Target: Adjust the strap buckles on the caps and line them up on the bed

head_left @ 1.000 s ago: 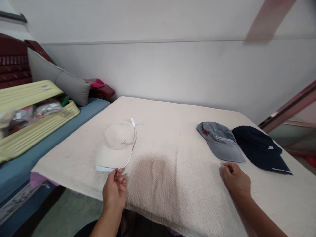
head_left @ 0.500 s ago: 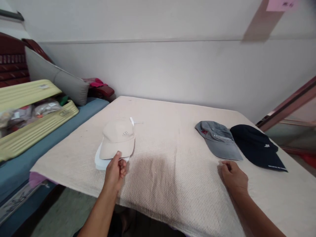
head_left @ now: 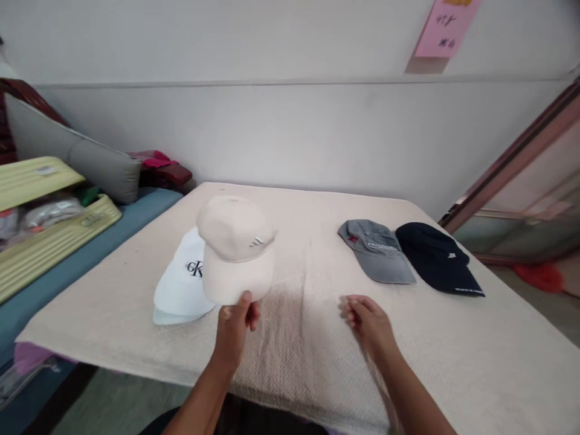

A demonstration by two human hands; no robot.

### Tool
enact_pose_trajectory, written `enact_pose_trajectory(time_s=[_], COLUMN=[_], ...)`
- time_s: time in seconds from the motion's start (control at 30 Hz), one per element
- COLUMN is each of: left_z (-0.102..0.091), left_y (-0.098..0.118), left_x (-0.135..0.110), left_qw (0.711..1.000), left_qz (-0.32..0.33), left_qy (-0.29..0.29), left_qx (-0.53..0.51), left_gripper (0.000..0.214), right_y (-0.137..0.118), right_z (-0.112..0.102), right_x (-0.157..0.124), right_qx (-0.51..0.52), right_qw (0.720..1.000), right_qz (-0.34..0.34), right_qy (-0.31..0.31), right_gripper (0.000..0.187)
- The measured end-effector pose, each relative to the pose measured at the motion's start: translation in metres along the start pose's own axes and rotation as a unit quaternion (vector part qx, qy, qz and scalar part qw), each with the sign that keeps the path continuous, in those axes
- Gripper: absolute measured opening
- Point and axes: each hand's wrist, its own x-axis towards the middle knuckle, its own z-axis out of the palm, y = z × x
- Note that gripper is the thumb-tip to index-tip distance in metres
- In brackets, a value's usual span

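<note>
My left hand (head_left: pixel 235 326) is closed on the brim of a cream baseball cap (head_left: pixel 235 235) with a small striped logo, thumb on top and fingers beneath. The cap is raised and partly covers a white cap (head_left: pixel 181 278) with black "CK" letters. Under that white cap shows the edge of a pale cap (head_left: pixel 174 319). My right hand (head_left: pixel 369 323) hovers over the cloth with its fingers curled together and nothing seen in them. It is nearest to a grey cap (head_left: pixel 378 251) with a red mark. A dark navy cap (head_left: pixel 437 260) lies beside the grey one, touching it.
A cream cloth (head_left: pixel 299 374) covers the table against a white wall (head_left: pixel 272 133). At left are a grey pillow (head_left: pixel 81 145), a yellow ridged case (head_left: pixel 90 226) with packed items and a blue mattress (head_left: pixel 136 226). A pink note (head_left: pixel 446 30) hangs on the wall.
My left hand has lifted the cream cap off the pale caps and moved it right, uncovering the "CK" letters. My right hand has moved left, away from the grey cap. The view has turned right.
</note>
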Motion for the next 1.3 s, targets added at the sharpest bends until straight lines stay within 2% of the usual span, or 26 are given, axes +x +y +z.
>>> enact_pose_trajectory(time_s=[0.07, 0.13, 0.2, 0.27, 0.37, 0.4, 0.47, 0.57, 0.63, 0.73, 0.83, 0.9, 0.97, 1.03, 1.1, 1.17, 1.3], left_z=[0.010, 0.020, 0.028, 0.034, 0.037, 0.036, 0.034, 0.029, 0.025, 0.020, 0.020, 0.022, 0.025, 0.026, 0.029, 0.032, 0.037], left_y=[-0.008, -0.016, -0.026, -0.036, -0.046, -0.047, -0.044, -0.032, -0.023, -0.014, -0.012, -0.013, -0.014, -0.015, -0.015, -0.014, -0.012], left_x=[-0.010, -0.022, -0.036, -0.049, -0.059, -0.059, -0.052, -0.034, -0.023, -0.012, -0.008, -0.007, -0.007, -0.007, -0.009, -0.014, -0.023], left_qw=[0.996, 0.986, 0.972, 0.956, 0.927, 0.919, 0.912, 0.910, 0.893, 0.864, 0.849, 0.848, 0.859, 0.873, 0.882, 0.886, 0.887], left_qz=[-0.001, -0.009, -0.034, -0.070, -0.105, -0.119, -0.162, -0.242, -0.279, -0.335, -0.358, -0.350, -0.335, -0.323, -0.323, -0.336, -0.347], left_qy=[-0.053, -0.110, -0.159, -0.204, -0.300, -0.329, -0.362, -0.326, -0.291, -0.268, -0.286, -0.303, -0.300, -0.291, -0.288, -0.285, -0.295], left_qx=[0.066, 0.126, 0.171, 0.200, 0.199, 0.180, 0.106, -0.083, -0.198, -0.263, -0.263, -0.259, -0.245, -0.220, -0.187, -0.146, -0.079], left_gripper=[0.040, 0.042, 0.043, 0.041, 0.025, 0.029, 0.052, 0.053, 0.055, 0.052, 0.043, 0.030, 0.017, 0.021, 0.022, 0.020, 0.024], right_y=[0.000, -0.006, -0.016, -0.027, -0.039, -0.041, -0.044, -0.043, -0.040, -0.032, -0.023, -0.017, -0.013, -0.011, -0.013, -0.017, -0.024], right_z=[0.015, 0.023, 0.023, 0.016, 0.003, -0.002, -0.008, -0.014, -0.016, -0.018, -0.017, -0.017, -0.019, -0.023, -0.026, -0.027, -0.024], right_x=[-0.012, -0.014, -0.008, 0.002, 0.013, 0.014, 0.012, -0.001, -0.013, -0.030, -0.042, -0.047, -0.048, -0.046, -0.043, -0.040, -0.039], right_qx=[0.045, 0.100, 0.163, 0.218, 0.253, 0.254, 0.250, 0.243, 0.234, 0.199, 0.145, 0.095, 0.028, -0.028, -0.033, 0.002, 0.066], right_qw=[0.994, 0.975, 0.954, 0.943, 0.941, 0.942, 0.944, 0.947, 0.946, 0.939, 0.930, 0.923, 0.903, 0.876, 0.863, 0.867, 0.899], right_qz=[0.030, 0.074, 0.097, 0.082, 0.037, 0.025, 0.014, 0.017, 0.037, 0.106, 0.171, 0.194, 0.211, 0.218, 0.209, 0.201, 0.174], right_qy=[-0.096, -0.183, -0.232, -0.237, -0.222, -0.219, -0.215, -0.210, -0.220, -0.258, -0.291, -0.320, -0.373, -0.429, -0.458, -0.456, -0.397], right_gripper=[0.034, 0.042, 0.048, 0.048, 0.033, 0.030, 0.032, 0.032, 0.027, 0.029, 0.037, 0.035, 0.028, 0.021, 0.021, 0.027, 0.027])
